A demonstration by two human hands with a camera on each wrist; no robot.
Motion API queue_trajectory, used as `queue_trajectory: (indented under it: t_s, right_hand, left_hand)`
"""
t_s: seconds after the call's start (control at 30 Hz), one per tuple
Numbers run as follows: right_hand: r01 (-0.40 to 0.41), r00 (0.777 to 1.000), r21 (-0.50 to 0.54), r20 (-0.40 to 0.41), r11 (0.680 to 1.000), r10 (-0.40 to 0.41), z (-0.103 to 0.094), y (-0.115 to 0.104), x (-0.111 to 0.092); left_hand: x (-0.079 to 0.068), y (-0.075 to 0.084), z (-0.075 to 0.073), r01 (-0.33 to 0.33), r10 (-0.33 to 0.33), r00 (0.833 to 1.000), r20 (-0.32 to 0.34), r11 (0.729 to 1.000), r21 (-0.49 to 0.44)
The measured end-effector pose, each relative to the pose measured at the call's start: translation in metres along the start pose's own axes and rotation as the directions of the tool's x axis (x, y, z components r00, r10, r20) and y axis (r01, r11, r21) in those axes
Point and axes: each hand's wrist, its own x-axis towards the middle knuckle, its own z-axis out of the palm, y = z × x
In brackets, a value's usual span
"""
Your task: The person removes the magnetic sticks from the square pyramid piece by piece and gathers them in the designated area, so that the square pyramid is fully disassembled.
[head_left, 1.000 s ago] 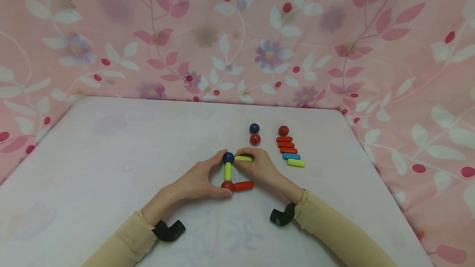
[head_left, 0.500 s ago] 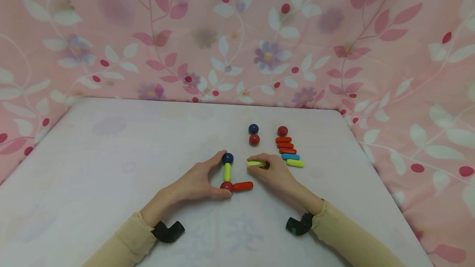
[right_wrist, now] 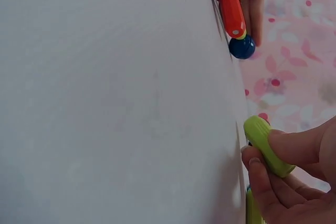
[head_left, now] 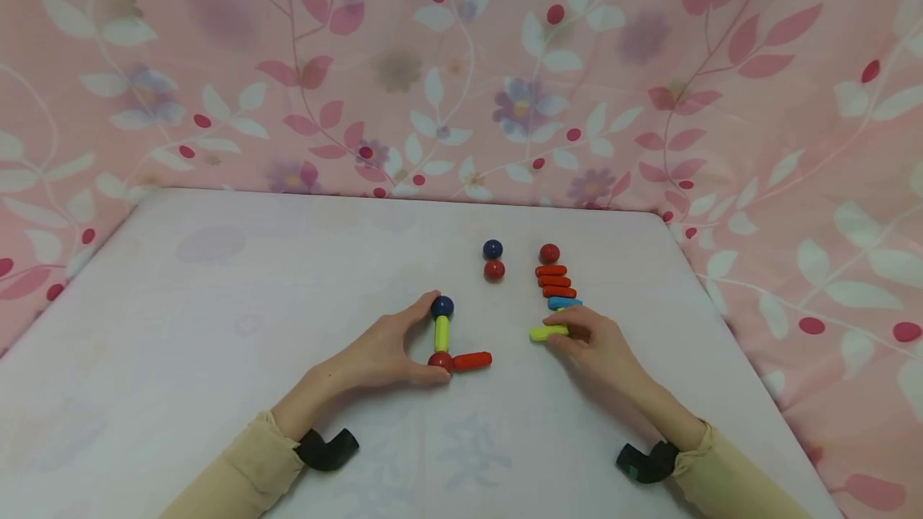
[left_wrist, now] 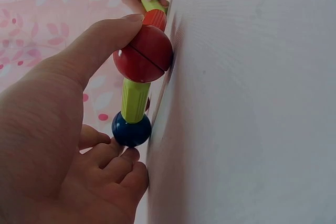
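Note:
My left hand point(head_left: 375, 352) holds a small ball-and-rod assembly, its thumb on the red ball point(head_left: 440, 361) and fingertips at the dark blue ball point(head_left: 442, 307). Between these balls runs a yellow-green rod point(head_left: 442, 334), and a red rod point(head_left: 473, 360) sticks out rightward from the red ball. In the right wrist view a pale dot shows on that red rod's free end. My right hand point(head_left: 604, 349) pinches another yellow-green rod point(right_wrist: 262, 141) between thumb and fingers, apart from the assembly. It is beside the blue rod point(head_left: 562, 303), covering most of a further yellow-green rod point(right_wrist: 254, 211).
Behind the right hand lie several red rods point(head_left: 554, 281) in a row with a loose red ball point(head_left: 550, 253) at the far end. Left of them, a second dark blue ball point(head_left: 493, 249) and red ball point(head_left: 493, 270) touch. A pink floral cloth point(head_left: 404, 70) hangs behind the white table point(head_left: 252, 279).
My right hand has drawn its yellow-green rod away from the blue ball and moved right, toward the row of loose rods. The left hand and its assembly have stayed put.

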Motion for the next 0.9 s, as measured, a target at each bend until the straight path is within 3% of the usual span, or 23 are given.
queue_trajectory:
  t_s: [0.27,0.47,0.9]
  right_hand:
    - [-0.083,0.994,0.021,-0.072,0.996,0.084,-0.014,0.021,-0.010]
    - [-0.082,0.988,0.013,-0.129,0.997,0.083,-0.019,0.028,-0.014]
    - [-0.144,0.975,0.037,-0.164,0.989,0.148,-0.021,0.037,-0.012]
  left_hand:
    - [0.000,0.000,0.000,-0.001,0.001,1.000,-0.003,1.000,0.008]
    - [0.000,0.000,0.000,0.002,-0.002,1.000,-0.002,1.000,0.007]
    - [-0.001,0.002,0.000,0.015,-0.015,1.000,-0.003,1.000,-0.002]
